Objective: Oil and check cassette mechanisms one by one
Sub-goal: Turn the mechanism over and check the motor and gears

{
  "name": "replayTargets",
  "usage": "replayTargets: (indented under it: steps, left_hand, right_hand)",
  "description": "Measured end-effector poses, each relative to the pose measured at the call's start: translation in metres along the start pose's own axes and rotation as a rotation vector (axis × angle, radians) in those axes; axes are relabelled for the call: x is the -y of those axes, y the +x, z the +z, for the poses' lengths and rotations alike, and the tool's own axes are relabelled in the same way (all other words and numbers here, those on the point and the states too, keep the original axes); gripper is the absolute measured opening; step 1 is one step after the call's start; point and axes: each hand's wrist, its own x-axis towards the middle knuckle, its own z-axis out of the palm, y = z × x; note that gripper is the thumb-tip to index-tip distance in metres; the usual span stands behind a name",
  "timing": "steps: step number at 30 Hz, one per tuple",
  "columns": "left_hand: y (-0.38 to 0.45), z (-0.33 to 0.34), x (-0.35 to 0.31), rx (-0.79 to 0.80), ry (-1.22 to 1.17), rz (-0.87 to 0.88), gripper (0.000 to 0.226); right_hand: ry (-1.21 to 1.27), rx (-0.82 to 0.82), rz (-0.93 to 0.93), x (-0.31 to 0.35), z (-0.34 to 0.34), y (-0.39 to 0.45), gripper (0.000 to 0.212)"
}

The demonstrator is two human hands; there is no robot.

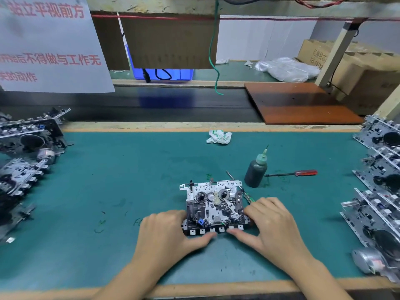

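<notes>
A silver-and-black metal cassette mechanism (pixel 214 208) lies flat on the green-matted tabletop (pixel 121 176), close to the middle of its near edge, as a worker steadies it from both sides. The left hand (pixel 166 232) grips the unit's left near corner, fingers curled against its side and thumb stretched along the row of white-tipped keys at the front. The right hand (pixel 271 224) mirrors it on the right near corner, fingers bent over that side, thumb reaching inward until the two thumbs almost meet. The hold appears meant to square the deck toward the worker and keep it from sliding while its reels and levers face up for checking.

Tools wait just beyond the mechanism, toward the tabletop's right half: a dark grey plastic oil bottle with a green needle nozzle (pixel 256 169) stands upright, seemingly kept within the right hand's easy reach, and a slim red-handled screwdriver (pixel 294 173) lies beside it. A thin green-handled probe (pixel 247 197) rests touching the mechanism's right side, partly hidden under the right hand's fingers. A crumpled white-and-green wrapper (pixel 219 137) sits near the far edge.

Stacks of similar metal mechanisms line the left edge (pixel 26 152) and the right edge (pixel 381 174); which pile holds finished units cannot be told.
</notes>
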Motion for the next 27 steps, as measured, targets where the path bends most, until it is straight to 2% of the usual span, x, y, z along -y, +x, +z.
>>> replayTargets:
  steps: [4, 9, 15, 18, 22, 27]
  left_hand:
    - [0.001, 0.003, 0.001, -0.044, -0.036, -0.026, 0.059]
    - [0.001, 0.004, 0.015, -0.009, -0.1, 0.121, 0.065]
    - [0.001, 0.004, 0.003, -0.055, -0.094, 0.034, 0.062]
    - [0.003, 0.003, 0.01, -0.016, -0.112, 0.119, 0.062]
    - [0.001, 0.0, 0.03, 0.144, -0.246, 0.197, 0.069]
    - [0.001, 0.001, 0.028, 0.091, -0.232, 0.261, 0.063]
  right_hand:
    - [0.077, -0.002, -0.013, 0.001, 0.0, -0.001, 0.051]
    - [0.046, -0.046, 0.005, 0.002, 0.003, -0.004, 0.047]
    - [0.116, -0.027, 0.004, 0.002, 0.002, -0.004, 0.05]
    - [0.066, -0.016, 0.003, 0.002, 0.001, -0.005, 0.051]
    - [0.008, -0.053, 0.01, 0.003, 0.002, -0.005, 0.051]
    - [0.014, -0.034, 0.001, 0.001, -0.001, -0.005, 0.054]
